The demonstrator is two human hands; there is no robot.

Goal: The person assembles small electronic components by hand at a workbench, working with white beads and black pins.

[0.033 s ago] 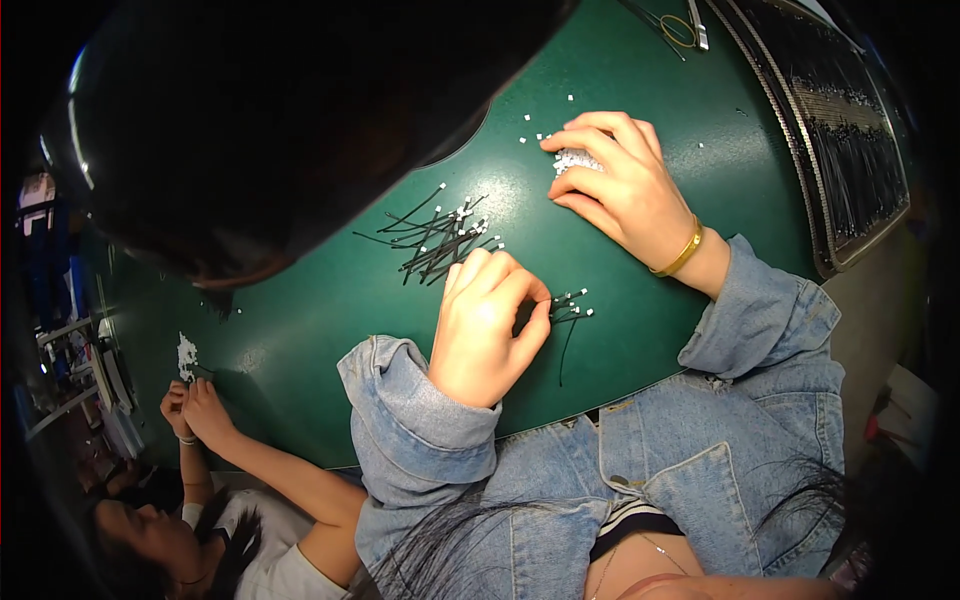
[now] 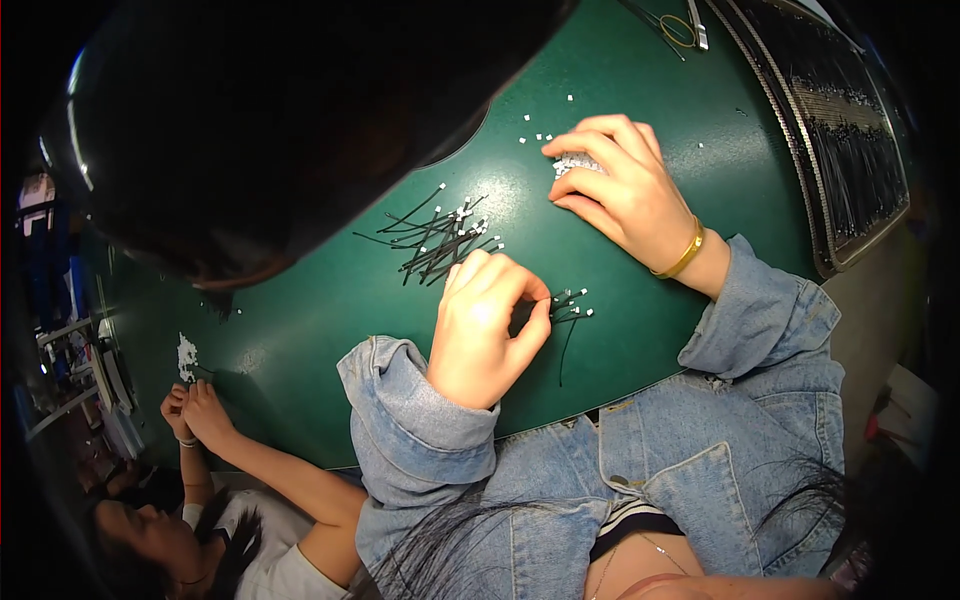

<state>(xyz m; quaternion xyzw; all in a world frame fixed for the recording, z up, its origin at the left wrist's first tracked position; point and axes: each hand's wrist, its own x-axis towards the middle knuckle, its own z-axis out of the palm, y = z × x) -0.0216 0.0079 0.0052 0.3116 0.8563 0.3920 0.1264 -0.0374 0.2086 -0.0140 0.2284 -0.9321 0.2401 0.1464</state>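
My left hand [image 2: 492,330] is closed, thumb and forefinger pinching a few thin black wires [image 2: 575,318] with small white connectors on their ends. These ends stick out to the right of the fingertips, and one wire trails toward the table's near edge. Just beyond that hand lies a loose bunch of black wires [image 2: 435,240], many tipped with white connectors. My right hand [image 2: 625,185], with a gold bracelet at the wrist, curves over a pile of small white connectors [image 2: 577,163]. Its thumb and fingers are apart, on either side of the pile; part of the pile is hidden beneath.
A green tabletop [image 2: 650,340] carries scattered white connectors [image 2: 527,118]. At the right stands a rack filled with black wires [image 2: 845,130]. A large dark shape [image 2: 280,120] covers the upper left. Lower left, another person's hands [image 2: 200,410] work near white pieces [image 2: 186,352].
The fingers of my right hand have shifted very slightly over the pile. My left hand keeps its pinch in the same place.
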